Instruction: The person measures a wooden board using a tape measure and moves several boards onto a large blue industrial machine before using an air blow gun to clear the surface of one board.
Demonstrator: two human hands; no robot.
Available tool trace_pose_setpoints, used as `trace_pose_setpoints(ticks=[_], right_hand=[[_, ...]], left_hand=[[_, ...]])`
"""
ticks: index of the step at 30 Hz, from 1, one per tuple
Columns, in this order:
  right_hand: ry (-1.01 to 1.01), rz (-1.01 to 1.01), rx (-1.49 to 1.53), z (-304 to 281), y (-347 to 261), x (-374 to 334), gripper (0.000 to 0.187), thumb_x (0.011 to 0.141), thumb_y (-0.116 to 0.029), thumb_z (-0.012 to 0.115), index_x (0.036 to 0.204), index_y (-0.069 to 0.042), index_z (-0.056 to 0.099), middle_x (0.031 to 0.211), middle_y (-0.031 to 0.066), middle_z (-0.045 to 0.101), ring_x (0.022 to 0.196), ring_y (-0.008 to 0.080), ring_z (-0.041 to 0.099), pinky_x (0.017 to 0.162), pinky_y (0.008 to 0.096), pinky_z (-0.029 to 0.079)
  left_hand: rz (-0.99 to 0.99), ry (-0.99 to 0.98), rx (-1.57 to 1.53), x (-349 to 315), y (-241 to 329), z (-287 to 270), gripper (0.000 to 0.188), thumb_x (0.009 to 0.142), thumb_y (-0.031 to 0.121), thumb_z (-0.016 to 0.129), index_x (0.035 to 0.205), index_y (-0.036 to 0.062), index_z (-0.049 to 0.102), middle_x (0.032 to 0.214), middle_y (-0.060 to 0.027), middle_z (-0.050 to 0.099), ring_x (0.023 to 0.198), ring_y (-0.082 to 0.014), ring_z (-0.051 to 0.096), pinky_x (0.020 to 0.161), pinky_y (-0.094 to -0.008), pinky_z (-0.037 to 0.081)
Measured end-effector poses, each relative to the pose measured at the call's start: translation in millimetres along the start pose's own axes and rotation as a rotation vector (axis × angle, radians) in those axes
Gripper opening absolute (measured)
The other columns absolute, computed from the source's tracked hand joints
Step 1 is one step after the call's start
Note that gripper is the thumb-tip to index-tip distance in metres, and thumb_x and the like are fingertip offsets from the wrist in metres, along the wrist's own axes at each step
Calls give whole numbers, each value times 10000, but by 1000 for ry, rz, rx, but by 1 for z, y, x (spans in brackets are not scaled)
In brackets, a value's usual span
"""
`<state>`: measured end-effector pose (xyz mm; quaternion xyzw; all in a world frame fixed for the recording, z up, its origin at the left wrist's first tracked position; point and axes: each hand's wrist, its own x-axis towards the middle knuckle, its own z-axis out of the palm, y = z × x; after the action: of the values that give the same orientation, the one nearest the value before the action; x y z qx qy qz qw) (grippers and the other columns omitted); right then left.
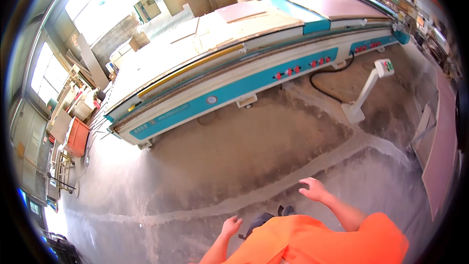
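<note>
My left hand (232,226) hangs low in front of my orange shirt, its fingers loosely bent and apart, holding nothing that I can see. Farther right, my right hand (313,189) is held out over the concrete floor, thumb and fingers apart with nothing between them. Neither hand touches anything. Ahead stands a long white and teal machine (195,101) with red knobs along its side. Flat pale boards (171,54) lie on its bed, and a pinkish panel (337,6) covers its far right part.
A white control pedestal (364,93) stands at the right, with a black cable (320,88) running from its base to the machine. Pinkish boards (442,142) lean at the far right. An orange bin (77,137) and a small metal cart (62,171) stand at the left.
</note>
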<state>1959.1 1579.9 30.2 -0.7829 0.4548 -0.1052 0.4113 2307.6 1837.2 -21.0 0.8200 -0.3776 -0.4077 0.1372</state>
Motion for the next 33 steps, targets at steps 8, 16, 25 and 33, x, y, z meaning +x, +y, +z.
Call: trace_pose_setpoints(ticks=[8, 16, 25, 33], right_hand=[[-125, -213, -205, -104, -133, 325, 434, 795, -306, 605, 1156, -65, 585, 1186, 149, 570, 1130, 314, 514, 966, 392, 415], [-177, 34, -205, -193, -176, 494, 460, 774, -306, 613, 1171, -74, 586, 1185, 149, 578, 1124, 306, 528, 963, 385, 417], [308, 275, 203, -290, 13, 757, 362, 712, -182, 692, 1030, -16, 645, 927, 111, 677, 868, 188, 648, 792, 319, 506], [342, 84, 203, -415, 3, 1085, 421, 744, -202, 663, 1109, -1, 606, 944, 154, 671, 910, 221, 647, 803, 341, 508]], left_hand=[[-220, 212, -321, 193, 11, -68, 464, 777, 313, 620, 1068, -49, 619, 943, -207, 665, 914, -263, 648, 825, -334, 483], [190, 494, -446, 455, 206, -272, 356, 824, 228, 602, 1005, -78, 589, 682, -96, 590, 635, -116, 516, 630, -281, 452], [478, 356, -621, 695, 468, -450, 450, 865, 154, 634, 1213, -100, 505, 968, -92, 659, 908, -143, 613, 819, -250, 469], [271, 382, -679, 885, 608, -505, 508, 858, 228, 612, 1230, -96, 491, 1032, -150, 659, 953, -180, 622, 846, -284, 469]])
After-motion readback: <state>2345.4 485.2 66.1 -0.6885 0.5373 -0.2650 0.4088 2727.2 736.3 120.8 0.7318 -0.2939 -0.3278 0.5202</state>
